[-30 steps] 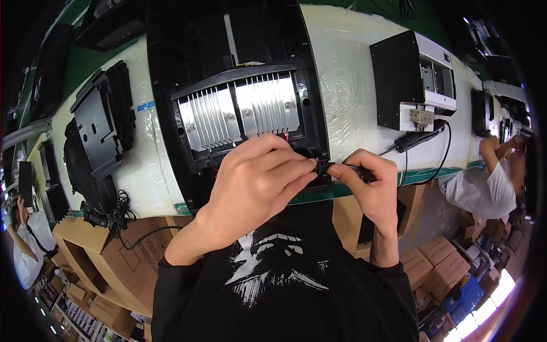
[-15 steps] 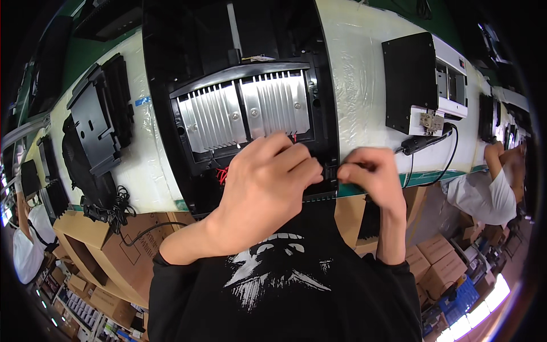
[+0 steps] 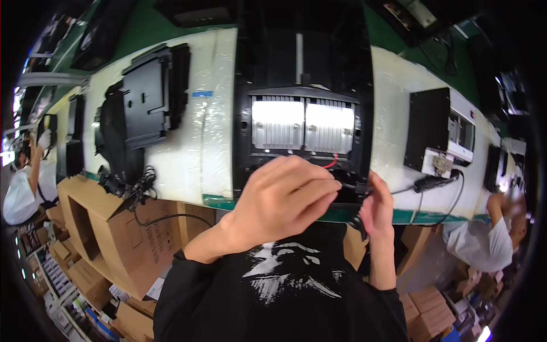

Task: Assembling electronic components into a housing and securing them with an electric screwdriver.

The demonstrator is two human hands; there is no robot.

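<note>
In front of me lies a black case point(image 3: 243, 125) with two silver finned heat sinks point(image 3: 278, 122) inside and a red wire point(image 3: 330, 163) below them. My left hand point(image 3: 290, 199) is over the case's near part, its fingers pinched together; whatever is between them is hidden. My right hand point(image 3: 380, 211) is at the case's near right corner, its fingers curled round a black cable point(image 3: 358, 223) with a ribbed end that hangs beside the palm. A thin cord runs from near this hand to a black connector point(image 3: 428, 183) on the right.
A black and white box-shaped device point(image 3: 430, 128) stands on the right of the table point(image 3: 393, 80). Black panels point(image 3: 147, 97) and a coiled cable point(image 3: 139, 185) lie on the left. Cardboard boxes point(image 3: 128, 245) stand below the table edge; people in white work at both sides.
My view has shifted, so the bench sits farther right and lower. My right hand has turned upright, and the ribbed black cable end now shows beside it. My left hand stays pinched over the case.
</note>
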